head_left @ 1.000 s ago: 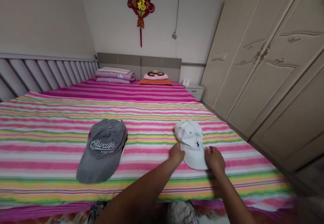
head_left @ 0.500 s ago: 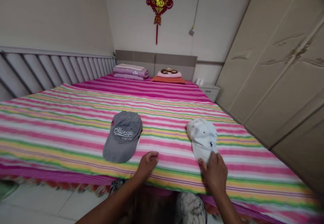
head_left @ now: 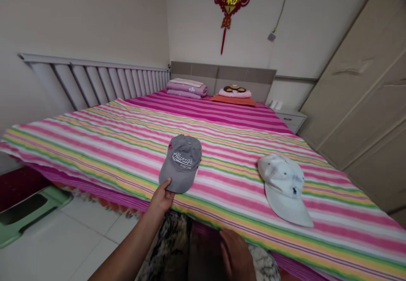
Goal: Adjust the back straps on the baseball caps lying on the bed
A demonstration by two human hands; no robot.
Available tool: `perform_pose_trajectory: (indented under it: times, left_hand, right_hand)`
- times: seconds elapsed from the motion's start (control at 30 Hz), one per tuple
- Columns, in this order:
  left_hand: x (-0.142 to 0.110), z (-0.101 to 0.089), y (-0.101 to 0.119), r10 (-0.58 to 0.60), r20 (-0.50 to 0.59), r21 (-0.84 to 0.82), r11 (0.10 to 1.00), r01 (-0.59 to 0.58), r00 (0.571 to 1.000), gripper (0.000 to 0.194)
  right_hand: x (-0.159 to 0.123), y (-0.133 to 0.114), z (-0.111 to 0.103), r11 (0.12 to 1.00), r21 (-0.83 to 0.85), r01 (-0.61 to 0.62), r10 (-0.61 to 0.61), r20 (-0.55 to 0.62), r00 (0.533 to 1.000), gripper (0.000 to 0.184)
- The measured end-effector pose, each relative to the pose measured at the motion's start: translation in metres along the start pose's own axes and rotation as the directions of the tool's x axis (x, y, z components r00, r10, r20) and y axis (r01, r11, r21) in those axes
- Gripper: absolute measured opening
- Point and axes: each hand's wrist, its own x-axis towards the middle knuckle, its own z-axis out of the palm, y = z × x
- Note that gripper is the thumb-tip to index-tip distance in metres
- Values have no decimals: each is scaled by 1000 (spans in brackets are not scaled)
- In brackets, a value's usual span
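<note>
A grey baseball cap (head_left: 180, 162) with white "Always" lettering lies on the striped bedspread (head_left: 222, 175). My left hand (head_left: 163, 196) pinches the front edge of its brim, thumb on top and fingers underneath. Farther right, a white baseball cap (head_left: 283, 185) with a small dark emblem rests on the bedspread, its brim pointing toward the front right; no hand touches it. My right hand (head_left: 237, 251) is low, over my lap by the bed's front edge. It holds nothing visible, thumb apart from loosely bent fingers, partly in shadow.
Folded purple bedding (head_left: 187, 89) and a pink pillow on an orange one (head_left: 234, 99) sit by the headboard (head_left: 247, 80). A metal rail (head_left: 117, 82) runs along the left. A green stool (head_left: 34, 209) stands on the tiled floor. A wardrobe (head_left: 358, 86) lines the right.
My left hand has reached forward and taken hold of the grey cap's brim. My right hand has let go of the white cap and drawn back toward my lap. The view has turned left.
</note>
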Motion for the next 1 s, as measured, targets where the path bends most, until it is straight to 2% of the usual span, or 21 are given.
perform_pose_trajectory:
  times: [0.1,0.23,0.4,0.53,0.7,0.77,0.87,1.0]
  left_hand:
    - [9,6,6,-28,22,-39,999,29,999,26]
    - [15,2,14,-8,6,-50,999,8,1000,28]
    - [21,-8,31,69,-10,-3,998,-69,998,20]
    - [23,-22,44,156,-29,121,981,-151,987,5]
    - [17,-40,51,213,-45,246,949,-195,976,26]
    - [14,-40,53,202,-16,234,953,-192,979,21]
    - [7,-31,58,173,77,178,967,-184,982,9]
    - [-7,-11,64,172,247,91,976,-200,954,13]
  right_hand:
    - [4,-1,-1,999,24,-21,20,23,1000,29]
    - [7,1,-7,996,40,-82,80,54,995,26]
    - [9,-1,-10,996,30,-87,85,60,995,22]
    - [10,-3,-11,997,34,-64,62,59,996,21]
    - [9,-5,-8,995,72,-63,58,75,995,20]
    - [9,-5,-6,993,102,-65,56,83,995,20]
    - [9,-6,-5,984,157,-86,71,99,992,21]
    - [9,-7,-5,936,281,-210,175,145,974,20]
